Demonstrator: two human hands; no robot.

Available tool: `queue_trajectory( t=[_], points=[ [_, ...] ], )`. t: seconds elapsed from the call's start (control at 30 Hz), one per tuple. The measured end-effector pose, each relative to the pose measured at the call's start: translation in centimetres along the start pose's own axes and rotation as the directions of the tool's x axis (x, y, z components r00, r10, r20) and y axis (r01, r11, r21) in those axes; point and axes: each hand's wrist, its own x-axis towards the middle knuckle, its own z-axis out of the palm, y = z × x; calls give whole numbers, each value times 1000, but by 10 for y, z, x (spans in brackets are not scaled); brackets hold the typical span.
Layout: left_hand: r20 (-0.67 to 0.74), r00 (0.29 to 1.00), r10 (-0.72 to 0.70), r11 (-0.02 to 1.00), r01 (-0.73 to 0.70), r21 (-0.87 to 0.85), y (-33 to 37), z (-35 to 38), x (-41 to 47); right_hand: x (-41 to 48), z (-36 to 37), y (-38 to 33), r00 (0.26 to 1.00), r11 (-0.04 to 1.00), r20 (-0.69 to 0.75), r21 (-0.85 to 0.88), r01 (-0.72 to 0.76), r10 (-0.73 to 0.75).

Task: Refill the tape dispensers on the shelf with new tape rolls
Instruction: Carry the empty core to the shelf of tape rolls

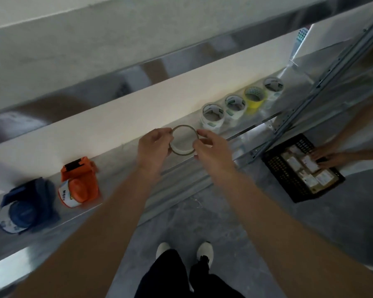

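Note:
Both hands hold a thin, nearly empty tape ring (pixel 182 150) above the metal shelf (pixel 121 168). My left hand (pixel 154 148) pinches its left rim and my right hand (pixel 211 149) pinches its right rim. An orange tape dispenser (pixel 80 182) and a blue tape dispenser (pixel 27 206) lie on the shelf to the left, each with a roll in it. Several new tape rolls stand in a row to the right: clear ones (pixel 212 116) (pixel 235 106) (pixel 272 88) and a yellow one (pixel 254 100).
A white wall (pixel 116 117) backs the shelf. A slotted metal upright (pixel 323 82) crosses at the right. On the grey floor sits a black crate (pixel 284 179) of labelled packages, with another person's hand (pixel 327 158) reaching into it. My feet (pixel 183 250) stand below.

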Motion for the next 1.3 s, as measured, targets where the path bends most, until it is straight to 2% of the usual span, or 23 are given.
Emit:
queue_trajectory(
  t=[0.4, 0.53, 0.73, 1.0, 1.2, 1.3],
  points=[
    [63, 991, -117, 992, 113, 60, -6, 29, 63, 72, 10, 6, 990, 990, -37, -38, -139, 138],
    [31, 989, -143, 989, 142, 43, -11, 31, 81, 84, 22, 9, 982, 981, -42, -52, -188, 186],
    [8, 978, -209, 978, 209, -15, -10, 36, 95, 101, 28, 14, 972, 972, -3, -22, -234, 234],
    [8, 967, -257, 967, 257, 5, -10, 42, 96, 113, 30, 27, 958, 959, 53, -24, -281, 282],
    [-28, 975, -221, 975, 222, 9, -8, 50, 84, 125, 25, 47, 960, 971, 145, -54, -233, 239],
    [-144, 987, -66, 980, 91, 179, -7, 60, 79, 122, 11, 38, 960, 973, 156, -42, -228, 232]
  ],
)
